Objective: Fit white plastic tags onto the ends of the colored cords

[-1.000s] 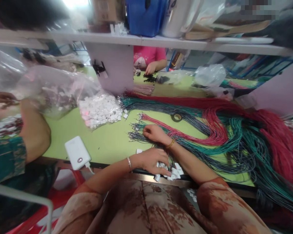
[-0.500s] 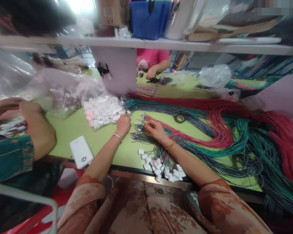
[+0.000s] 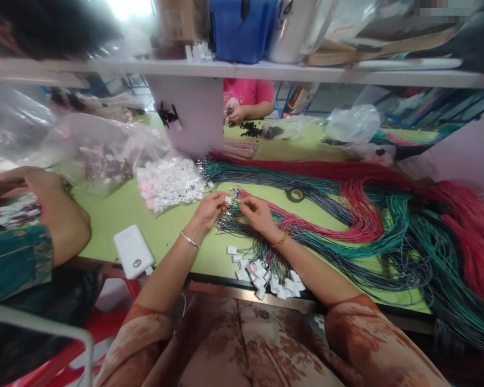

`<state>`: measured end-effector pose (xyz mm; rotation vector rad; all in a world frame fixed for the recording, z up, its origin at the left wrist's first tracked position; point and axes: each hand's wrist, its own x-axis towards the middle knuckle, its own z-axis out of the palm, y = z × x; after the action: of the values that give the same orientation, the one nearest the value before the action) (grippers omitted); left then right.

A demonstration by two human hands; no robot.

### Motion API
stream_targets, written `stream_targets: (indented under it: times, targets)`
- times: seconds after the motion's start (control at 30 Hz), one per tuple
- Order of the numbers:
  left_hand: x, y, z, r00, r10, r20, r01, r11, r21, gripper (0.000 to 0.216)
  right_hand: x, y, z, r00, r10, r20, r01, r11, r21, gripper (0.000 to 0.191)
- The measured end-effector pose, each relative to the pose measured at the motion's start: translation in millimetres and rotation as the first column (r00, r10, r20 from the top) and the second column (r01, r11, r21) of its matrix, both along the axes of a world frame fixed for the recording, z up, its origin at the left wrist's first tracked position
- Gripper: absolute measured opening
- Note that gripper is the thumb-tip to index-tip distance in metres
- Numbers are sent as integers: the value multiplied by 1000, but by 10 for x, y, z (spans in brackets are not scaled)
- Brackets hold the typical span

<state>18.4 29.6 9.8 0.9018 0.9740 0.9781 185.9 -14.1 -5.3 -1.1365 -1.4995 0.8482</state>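
Head view: my left hand (image 3: 211, 210) pinches a white connector (image 3: 227, 199), my right hand (image 3: 257, 211) pinches wire ends (image 3: 236, 200).
Loose neighbouring strands could snag and misalign them.

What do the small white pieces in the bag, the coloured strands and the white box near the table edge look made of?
Small white pieces: likely moulded plastic, matte, blocky. Their clear bag: thin glossy plastic film, crinkled. Red, green and dark strands: apparently plastic-insulated wire with shiny metal-looking tips. Rounded white box: smooth hard plastic, seemingly a power bank.
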Motion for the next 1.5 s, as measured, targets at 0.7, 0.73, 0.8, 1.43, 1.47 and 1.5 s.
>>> stream_targets:
  times: [0.7, 0.73, 0.8, 1.43, 1.47, 1.5]
  targets:
    - [96, -224, -65, 1000, -25, 10, 24, 995, 97, 27, 5, 3, 15, 997, 71, -20, -73, 978, -193, 24]
    - [106, -227, -70, 1000, -9, 3, 9, 995, 101, 28, 8, 6, 13, 998, 66, -7, -67, 981, -183, 23]
    - [120, -228, -76, 999, 20, 30, -23, 996, 86, 29, 13, 10, 11, 998, 57, 22, -53, 987, -153, 22]
    - [93, -212, -100, 998, -13, 61, 11, 999, 43, 23, -6, -17, -2, 983, 47, 177, -31, 995, -91, 21]
    - [104, -220, -108, 999, -19, 43, 16, 998, 55, 24, -9, -21, -6, 980, 48, 192, -31, 995, -91, 23]
    - [112, -227, -116, 1000, -21, 23, 20, 998, 66, 25, -10, -26, -11, 976, 48, 212, -30, 996, -89, 25]
